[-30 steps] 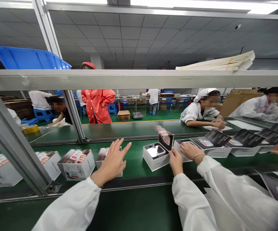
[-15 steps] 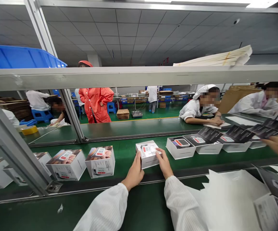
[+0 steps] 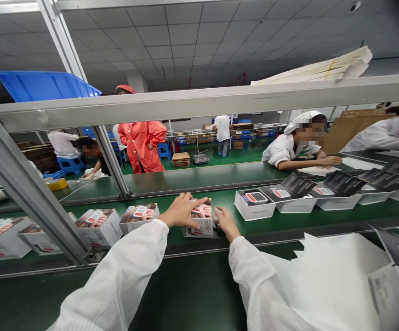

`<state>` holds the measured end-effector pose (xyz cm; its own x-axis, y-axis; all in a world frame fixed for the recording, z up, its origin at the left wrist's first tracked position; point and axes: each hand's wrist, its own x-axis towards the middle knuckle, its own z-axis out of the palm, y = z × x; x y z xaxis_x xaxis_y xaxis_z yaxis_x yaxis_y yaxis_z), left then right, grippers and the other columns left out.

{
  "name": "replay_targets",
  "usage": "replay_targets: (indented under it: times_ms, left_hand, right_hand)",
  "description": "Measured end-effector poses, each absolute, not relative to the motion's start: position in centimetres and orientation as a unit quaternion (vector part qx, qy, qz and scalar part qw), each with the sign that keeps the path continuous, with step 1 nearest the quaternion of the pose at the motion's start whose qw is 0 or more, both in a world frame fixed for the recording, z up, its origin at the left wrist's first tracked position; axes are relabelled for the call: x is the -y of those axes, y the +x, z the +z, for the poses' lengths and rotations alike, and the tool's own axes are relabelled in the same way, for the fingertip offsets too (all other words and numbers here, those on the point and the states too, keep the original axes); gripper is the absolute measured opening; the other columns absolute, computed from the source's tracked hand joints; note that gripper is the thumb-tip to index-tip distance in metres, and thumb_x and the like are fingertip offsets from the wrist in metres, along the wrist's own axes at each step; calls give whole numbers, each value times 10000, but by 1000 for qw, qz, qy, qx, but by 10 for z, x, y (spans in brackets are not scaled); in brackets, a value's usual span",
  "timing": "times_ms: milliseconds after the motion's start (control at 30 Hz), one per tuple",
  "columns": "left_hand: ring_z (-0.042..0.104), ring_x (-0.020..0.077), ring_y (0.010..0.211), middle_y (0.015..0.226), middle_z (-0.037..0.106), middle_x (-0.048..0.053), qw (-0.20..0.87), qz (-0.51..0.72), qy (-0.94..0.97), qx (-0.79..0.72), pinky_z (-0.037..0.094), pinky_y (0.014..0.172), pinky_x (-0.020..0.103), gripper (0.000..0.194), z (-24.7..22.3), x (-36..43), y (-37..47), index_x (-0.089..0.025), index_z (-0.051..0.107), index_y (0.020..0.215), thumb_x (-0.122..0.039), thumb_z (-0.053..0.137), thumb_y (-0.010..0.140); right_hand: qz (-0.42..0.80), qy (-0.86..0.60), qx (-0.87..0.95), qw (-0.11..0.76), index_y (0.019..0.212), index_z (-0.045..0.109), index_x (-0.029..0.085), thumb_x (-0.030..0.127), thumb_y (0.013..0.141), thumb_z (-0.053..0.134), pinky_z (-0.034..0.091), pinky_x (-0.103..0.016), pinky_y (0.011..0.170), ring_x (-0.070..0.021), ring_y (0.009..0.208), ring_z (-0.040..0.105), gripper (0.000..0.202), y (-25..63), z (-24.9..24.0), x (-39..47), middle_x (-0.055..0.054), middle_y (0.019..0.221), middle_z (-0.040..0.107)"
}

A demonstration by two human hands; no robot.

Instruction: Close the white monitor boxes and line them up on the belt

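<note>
Green work surface (image 3: pixel 282 223), smooth and faintly shiny, ran left to right beneath a pale metal frame (image 3: pixel 185 105). One printed box (image 3: pixel 200 227) stood upright on it between the two hands. Left hand (image 3: pixel 181 211) reached over the box from its left, spread wide, thumb and forefinger apart across the top; firmness of grip could not be told. Right hand (image 3: pixel 227 224) was half-curled and narrow, fingertips just beside the box's right side; contact could not be determined. Box: squared card, sharp edges, whitish front, top printed with fingers and a red mark. Closed boxes (image 3: pixel 98 225) of like print were lined up to the left. Open boxes (image 3: pixel 254 212), white-walled, stood to the right, several with flat black lids (image 3: pixel 298 185) tilted back. Sleeves (image 3: pixel 116 271): white, finely ribbed, creased. Flat white paper (image 3: pixel 333 276) lay near the right sleeve.
</note>
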<state>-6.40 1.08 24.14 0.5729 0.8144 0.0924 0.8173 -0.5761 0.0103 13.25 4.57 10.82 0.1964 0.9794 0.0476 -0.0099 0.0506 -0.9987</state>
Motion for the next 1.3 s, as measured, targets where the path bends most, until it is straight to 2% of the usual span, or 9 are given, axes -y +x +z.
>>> replay_targets:
  times_ms: [167, 267, 467, 567, 667, 833, 1033, 1167, 1300]
  left_hand:
    - [424, 327, 1092, 1165, 441, 80, -35, -49, -862, 503, 409, 935, 413, 989, 230, -12, -82, -397, 314, 1507, -639, 761, 658]
    - [428, 322, 1071, 1135, 443, 67, -38, -43, -861, 506, 410, 929, 411, 994, 230, -14, -86, -413, 324, 1499, -618, 772, 635]
    - [442, 311, 1058, 1131, 457, 74, -41, -36, -856, 515, 408, 923, 394, 969, 234, -15, -100, -391, 319, 1506, -586, 747, 659]
    - [456, 311, 1056, 1142, 468, 77, -48, -27, -851, 522, 416, 913, 398, 975, 237, -13, -110, -396, 295, 1513, -576, 743, 666]
    - [459, 343, 1115, 1217, 482, 99, -43, -10, -844, 534, 420, 930, 427, 959, 240, -8, -116, -380, 307, 1513, -587, 729, 677]
    - [233, 433, 1383, 1503, 314, 141, 23, -56, -847, 527, 309, 1071, 555, 960, 241, 9, -104, -326, 298, 1524, -597, 729, 711]
    - [218, 364, 1413, 1511, 314, 125, 71, -237, -844, 476, 282, 1126, 549, 642, 228, 22, -40, -273, 370, 1482, -405, 602, 897]
    - [135, 362, 1454, 1566, 175, 142, 80, -302, -833, 456, 246, 1156, 540, 678, 205, 15, 2, -227, 331, 1496, -271, 600, 876]
    - [-32, 361, 1488, 1629, -5, 87, 97, -321, -828, 449, 146, 1178, 590, 794, 179, -2, 27, -267, 220, 1534, -155, 577, 833]
  right_hand:
    - [155, -662, 373, 631, 1036, 705, 201, 407, 786, 442, 452, -399, 863, -262, 884, 636, 417, 200, 132, -43, -96, 997, 713]
    - [60, -701, 253, 664, 1028, 703, 187, 373, 757, 442, 446, -412, 897, -293, 952, 627, 420, 256, 132, -51, -126, 1030, 707]
    - [142, -738, 208, 626, 949, 687, 166, 469, 702, 508, 457, -491, 872, -367, 981, 609, 430, 314, 101, -76, -198, 947, 695]
    - [199, -713, 256, 621, 852, 690, 167, 538, 684, 530, 491, -430, 792, -330, 899, 632, 438, 303, 93, -89, -160, 851, 704]
    - [242, -669, 314, 629, 896, 688, 150, 537, 698, 515, 500, -345, 748, -260, 849, 642, 468, 283, 93, -96, -111, 877, 715]
    - [243, -650, 368, 619, 1007, 692, 170, 483, 743, 495, 472, -375, 798, -255, 831, 623, 455, 261, 97, -81, -88, 889, 701]
    - [224, -656, 453, 561, 1256, 652, 243, 426, 824, 400, 433, -490, 930, -337, 1041, 600, 532, 244, 107, -57, -108, 1154, 670]
    - [233, -666, 471, 529, 1341, 601, 280, 423, 847, 388, 416, -495, 982, -333, 1113, 586, 556, 233, 112, -47, -80, 1251, 637]
    - [232, -663, 516, 491, 1339, 592, 336, 433, 877, 380, 379, -460, 1043, -298, 1228, 528, 518, 226, 116, -36, -25, 1355, 580]
